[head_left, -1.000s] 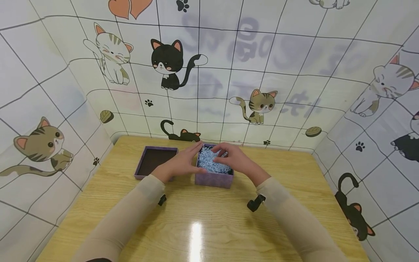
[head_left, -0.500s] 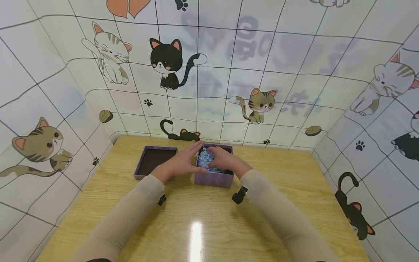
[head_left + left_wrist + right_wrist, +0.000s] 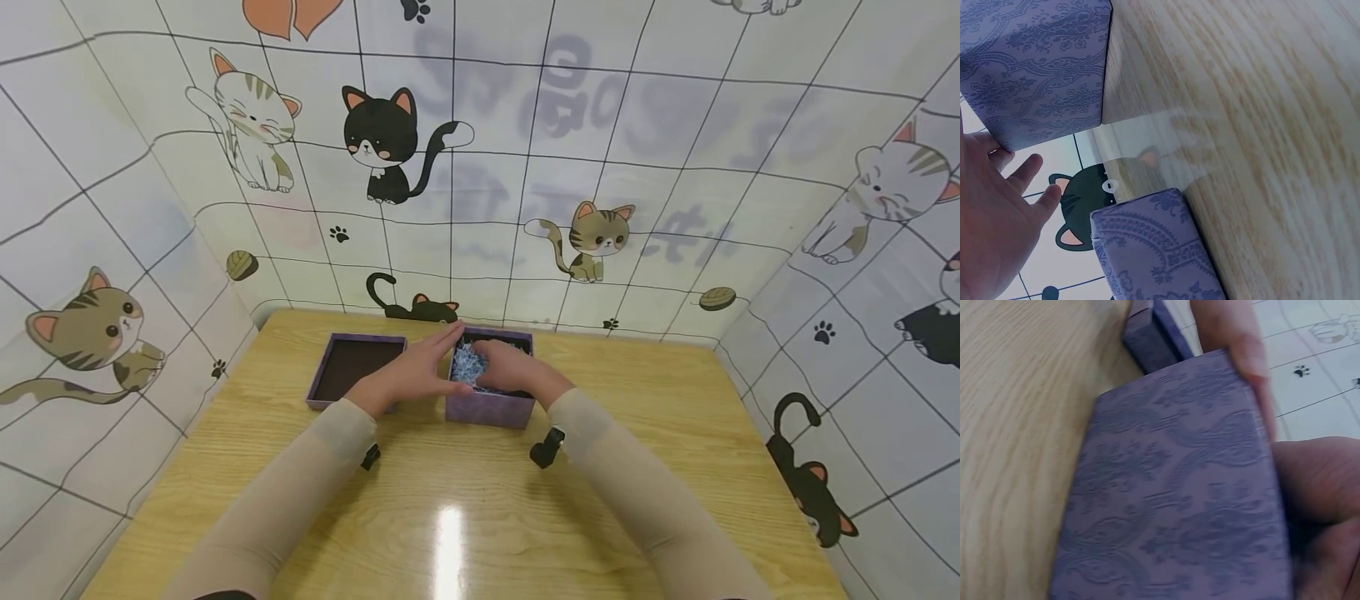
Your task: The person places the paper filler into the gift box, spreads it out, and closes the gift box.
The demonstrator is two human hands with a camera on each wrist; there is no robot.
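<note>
A purple patterned box (image 3: 490, 410) stands at the back of the table, with light-blue shredded paper (image 3: 467, 364) inside. My left hand (image 3: 412, 375) holds the box at its left side, fingers toward the back corner and thumb at the front rim. In the left wrist view, the fingers of the left hand (image 3: 1004, 206) reach behind the box's patterned wall (image 3: 1041, 69). My right hand (image 3: 517, 369) reaches down over the right rim into the shredded paper. Its fingertips are hidden there, so whether it grips any paper cannot be told.
The box lid (image 3: 356, 367), purple-edged with a dark inside, lies upturned left of the box, partly behind the left hand. The wooden table (image 3: 480, 517) meets white walls (image 3: 495, 183) printed with cats on three sides.
My right hand has moved left and down from above the shredded paper into the box, and the paper at the right side sits lower. My left hand has stayed at the box.
</note>
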